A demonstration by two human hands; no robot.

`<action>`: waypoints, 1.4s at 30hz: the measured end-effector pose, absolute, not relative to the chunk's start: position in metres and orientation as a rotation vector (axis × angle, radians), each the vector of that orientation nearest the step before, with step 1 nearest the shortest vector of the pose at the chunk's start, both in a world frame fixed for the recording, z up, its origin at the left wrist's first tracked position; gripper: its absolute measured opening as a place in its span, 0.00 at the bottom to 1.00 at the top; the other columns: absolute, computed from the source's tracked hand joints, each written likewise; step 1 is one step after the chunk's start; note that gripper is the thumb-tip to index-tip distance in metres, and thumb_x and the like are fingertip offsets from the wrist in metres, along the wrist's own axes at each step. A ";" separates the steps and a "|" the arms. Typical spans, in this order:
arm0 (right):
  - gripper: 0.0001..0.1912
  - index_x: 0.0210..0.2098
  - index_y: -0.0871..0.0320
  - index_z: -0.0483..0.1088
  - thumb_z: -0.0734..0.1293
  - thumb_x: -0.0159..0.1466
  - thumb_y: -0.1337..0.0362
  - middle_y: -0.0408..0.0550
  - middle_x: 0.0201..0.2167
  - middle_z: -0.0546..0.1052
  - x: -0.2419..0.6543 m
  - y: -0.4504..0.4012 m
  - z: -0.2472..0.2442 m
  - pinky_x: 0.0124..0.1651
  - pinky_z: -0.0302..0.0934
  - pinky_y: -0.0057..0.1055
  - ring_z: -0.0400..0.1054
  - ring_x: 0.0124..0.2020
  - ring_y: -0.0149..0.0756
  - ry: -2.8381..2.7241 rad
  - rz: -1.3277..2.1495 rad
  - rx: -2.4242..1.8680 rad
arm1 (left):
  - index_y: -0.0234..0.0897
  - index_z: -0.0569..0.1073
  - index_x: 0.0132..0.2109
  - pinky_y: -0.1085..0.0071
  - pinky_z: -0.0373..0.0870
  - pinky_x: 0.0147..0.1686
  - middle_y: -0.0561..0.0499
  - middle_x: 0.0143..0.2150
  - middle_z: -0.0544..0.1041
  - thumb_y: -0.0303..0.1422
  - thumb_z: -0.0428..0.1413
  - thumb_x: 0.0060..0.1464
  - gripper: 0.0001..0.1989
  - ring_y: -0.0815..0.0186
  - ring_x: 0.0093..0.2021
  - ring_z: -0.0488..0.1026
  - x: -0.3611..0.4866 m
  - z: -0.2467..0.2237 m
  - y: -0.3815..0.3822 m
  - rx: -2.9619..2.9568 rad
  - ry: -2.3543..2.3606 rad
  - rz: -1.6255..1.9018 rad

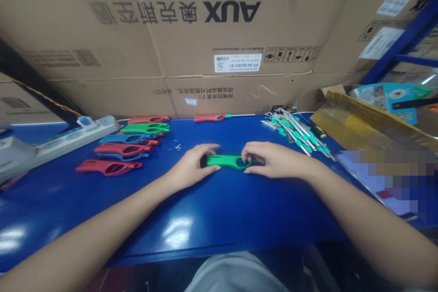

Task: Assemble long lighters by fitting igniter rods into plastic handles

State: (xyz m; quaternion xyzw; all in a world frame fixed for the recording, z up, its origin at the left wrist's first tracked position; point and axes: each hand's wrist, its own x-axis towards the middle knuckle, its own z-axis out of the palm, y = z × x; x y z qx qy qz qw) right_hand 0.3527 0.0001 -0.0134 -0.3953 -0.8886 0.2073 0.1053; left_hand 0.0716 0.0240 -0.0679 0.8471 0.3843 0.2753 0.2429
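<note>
A green plastic lighter casing [224, 160] lies flat on the blue table [219, 210], between my hands. My left hand [195, 164] curls round its left end, with thumb and fingers on either side. At the end with the trigger loop, my right hand [265, 159] has its bent fingers and thumb closed on the casing. To the left, several red, green and blue casings [118, 148] lie in a loose column. A few tiny metal pins [177, 147] are scattered near them. One red lighter [209, 118] with a metal rod rests along the back edge.
Metal rods with teal parts [297, 132] are heaped at the back right, beside a yellow-handled tool [320, 132] and a taped carton [362, 123]. A white power strip [75, 139] runs along the left. A large cardboard box [185, 50] stands behind the table.
</note>
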 end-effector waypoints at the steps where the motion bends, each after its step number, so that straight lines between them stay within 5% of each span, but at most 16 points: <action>1: 0.07 0.42 0.56 0.70 0.70 0.66 0.61 0.46 0.39 0.74 0.352 -0.001 -0.015 0.35 0.55 0.29 0.65 0.34 0.33 -2.653 0.578 -1.166 | 0.39 0.70 0.61 0.54 0.72 0.57 0.44 0.52 0.80 0.36 0.65 0.55 0.27 0.56 0.53 0.77 0.072 -0.068 0.024 2.312 1.051 0.756; 11: 0.05 0.37 0.57 0.68 0.62 0.70 0.65 0.47 0.37 0.74 0.351 0.002 -0.018 0.38 0.57 0.30 0.66 0.35 0.35 -2.491 0.392 -1.171 | 0.39 0.69 0.62 0.53 0.70 0.59 0.41 0.59 0.76 0.37 0.64 0.55 0.29 0.53 0.58 0.74 0.075 -0.067 0.021 2.342 1.097 0.754; 17: 0.09 0.31 0.58 0.70 0.63 0.68 0.67 0.46 0.29 0.75 0.355 0.004 -0.014 0.36 0.56 0.29 0.66 0.31 0.33 -2.523 0.507 -1.192 | 0.38 0.69 0.62 0.57 0.73 0.54 0.46 0.48 0.79 0.37 0.63 0.56 0.27 0.58 0.49 0.77 0.074 -0.069 0.022 2.330 1.080 0.768; 21: 0.12 0.25 0.57 0.67 0.67 0.65 0.65 0.42 0.24 0.73 0.351 -0.003 -0.015 0.29 0.52 0.27 0.63 0.25 0.29 -2.687 0.713 -1.148 | 0.38 0.69 0.61 0.57 0.73 0.53 0.46 0.47 0.79 0.36 0.63 0.56 0.26 0.59 0.48 0.77 0.074 -0.070 0.022 2.332 1.062 0.787; 27: 0.16 0.24 0.57 0.63 0.68 0.65 0.62 0.41 0.25 0.72 0.348 -0.004 -0.018 0.28 0.48 0.29 0.60 0.25 0.30 -2.788 0.485 -1.199 | 0.39 0.73 0.57 0.57 0.70 0.55 0.45 0.50 0.78 0.39 0.60 0.61 0.19 0.58 0.51 0.74 0.074 -0.058 0.018 2.438 0.998 0.798; 30: 0.17 0.25 0.56 0.64 0.68 0.66 0.56 0.41 0.26 0.72 0.348 -0.003 -0.018 0.29 0.48 0.30 0.60 0.26 0.30 -2.812 0.403 -1.190 | 0.40 0.77 0.50 0.56 0.67 0.57 0.46 0.50 0.78 0.40 0.57 0.63 0.12 0.57 0.53 0.72 0.074 -0.046 0.012 2.578 0.923 0.715; 34: 0.19 0.28 0.55 0.66 0.66 0.67 0.49 0.43 0.30 0.75 0.354 0.004 -0.016 0.30 0.50 0.31 0.64 0.29 0.33 -2.670 0.280 -1.344 | 0.42 0.75 0.55 0.57 0.66 0.53 0.47 0.50 0.78 0.39 0.58 0.62 0.16 0.56 0.52 0.73 0.074 -0.036 0.002 2.729 0.878 0.498; 39: 0.12 0.43 0.56 0.72 0.62 0.68 0.57 0.56 0.45 0.76 0.393 0.028 -0.013 0.37 0.59 0.36 0.71 0.43 0.47 -2.259 -0.224 -1.880 | 0.40 0.73 0.57 0.59 0.68 0.52 0.46 0.51 0.79 0.36 0.54 0.65 0.16 0.57 0.51 0.74 0.074 -0.037 0.002 2.775 0.843 0.400; 42: 0.19 0.52 0.61 0.71 0.63 0.65 0.56 0.64 0.48 0.74 0.427 0.044 -0.015 0.43 0.63 0.43 0.70 0.49 0.56 -1.958 -0.352 -2.203 | 0.40 0.74 0.57 0.60 0.69 0.52 0.46 0.50 0.79 0.35 0.55 0.64 0.16 0.57 0.51 0.75 0.071 -0.038 0.005 2.799 0.821 0.420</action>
